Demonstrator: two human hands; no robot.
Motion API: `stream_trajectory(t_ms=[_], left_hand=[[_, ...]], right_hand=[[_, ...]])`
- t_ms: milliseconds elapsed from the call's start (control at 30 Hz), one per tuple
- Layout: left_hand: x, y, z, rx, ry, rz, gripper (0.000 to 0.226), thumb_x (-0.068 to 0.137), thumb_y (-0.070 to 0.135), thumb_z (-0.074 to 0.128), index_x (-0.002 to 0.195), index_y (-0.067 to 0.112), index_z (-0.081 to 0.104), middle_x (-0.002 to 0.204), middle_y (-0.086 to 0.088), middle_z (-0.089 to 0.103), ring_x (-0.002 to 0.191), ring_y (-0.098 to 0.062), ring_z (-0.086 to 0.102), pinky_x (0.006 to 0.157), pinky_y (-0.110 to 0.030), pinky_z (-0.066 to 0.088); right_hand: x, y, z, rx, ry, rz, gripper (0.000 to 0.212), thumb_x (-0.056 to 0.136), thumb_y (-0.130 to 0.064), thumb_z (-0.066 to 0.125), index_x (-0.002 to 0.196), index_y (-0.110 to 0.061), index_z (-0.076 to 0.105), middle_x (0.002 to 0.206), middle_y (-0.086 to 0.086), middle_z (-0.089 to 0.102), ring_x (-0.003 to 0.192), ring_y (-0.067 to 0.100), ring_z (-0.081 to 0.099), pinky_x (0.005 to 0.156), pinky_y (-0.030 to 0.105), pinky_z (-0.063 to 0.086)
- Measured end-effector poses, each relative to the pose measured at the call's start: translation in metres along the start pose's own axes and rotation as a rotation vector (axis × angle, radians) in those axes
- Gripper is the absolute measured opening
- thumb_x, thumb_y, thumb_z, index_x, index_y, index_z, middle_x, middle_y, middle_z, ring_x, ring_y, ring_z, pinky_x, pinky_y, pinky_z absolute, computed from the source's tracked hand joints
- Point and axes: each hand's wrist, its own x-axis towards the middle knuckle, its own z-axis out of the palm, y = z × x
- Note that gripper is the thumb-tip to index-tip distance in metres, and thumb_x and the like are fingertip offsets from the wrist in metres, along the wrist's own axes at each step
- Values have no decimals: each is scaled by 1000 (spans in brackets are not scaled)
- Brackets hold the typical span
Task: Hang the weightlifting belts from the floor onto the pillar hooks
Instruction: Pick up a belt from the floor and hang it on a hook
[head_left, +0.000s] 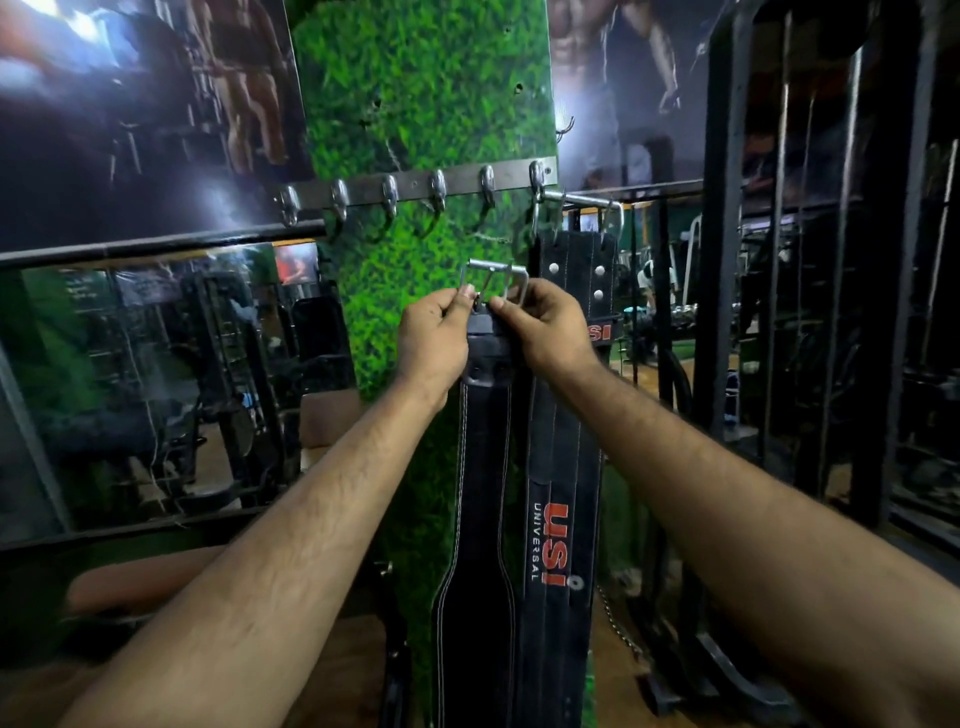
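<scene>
Head view: a gym, with dark posters and a mirror on the left and black machine frames on the right. A pillar (415, 104) clad in green artificial grass carries a metal hook rail (415, 184). From its rightmost hook (537, 179) a black belt marked USI (563, 493) hangs down. Both hands are raised below the rail. The left hand (434, 335) and right hand (545, 325) pinch the top of a second black belt (480, 519) at its metal buckle (496, 280), fingers curled; it dangles against the pillar.
</scene>
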Motion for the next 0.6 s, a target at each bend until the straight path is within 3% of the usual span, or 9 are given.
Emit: stream_trajectory(t_ms=[100, 267, 400, 467, 533, 600], left_hand=[[19, 9, -4, 191, -40, 57, 46, 91, 49, 55, 76, 8, 67, 65, -9, 64, 60, -18, 53, 60, -50, 54], [42, 29, -4, 584, -18, 176, 52, 98, 49, 51, 64, 10, 56, 60, -5, 57, 58, -25, 52, 55, -34, 40], [63, 24, 11, 275, 31, 74, 48, 98, 42, 57, 59, 14, 53, 60, -5, 51, 58, -18, 44, 56, -36, 40], [71, 21, 16, 119, 67, -39, 44, 94, 45, 59, 64, 13, 60, 66, -11, 60, 63, -18, 50, 61, -45, 52], [78, 19, 21, 59, 100, -104, 46, 90, 50, 59, 67, 10, 64, 77, -18, 72, 67, -20, 57, 72, -50, 58], [89, 21, 27, 49, 132, -103, 50, 90, 51, 59, 67, 6, 63, 79, -18, 73, 68, -22, 59, 70, -46, 58]], right_hand=[[15, -9, -3, -109, 45, 50, 23, 83, -38, 81, 74, -22, 67, 71, -6, 72, 65, 9, 64, 66, 32, 55], [31, -13, -6, -183, 121, 43, 41, 73, -60, 76, 69, -20, 69, 65, -7, 72, 60, 10, 64, 63, 37, 56], [35, -25, -4, -42, 98, 135, 36, 83, -49, 77, 80, -13, 77, 72, 0, 76, 63, 13, 65, 69, 43, 61], [44, -27, -4, -82, 83, 113, 33, 86, -45, 76, 81, -13, 78, 77, 5, 78, 66, 15, 66, 70, 45, 61], [55, -32, -2, -143, 110, 105, 36, 81, -54, 75, 79, -18, 78, 74, 1, 78, 68, 17, 71, 68, 47, 63], [67, -36, 1, -193, 158, 120, 40, 76, -63, 71, 78, -23, 78, 73, -1, 77, 72, 24, 74, 70, 46, 63]])
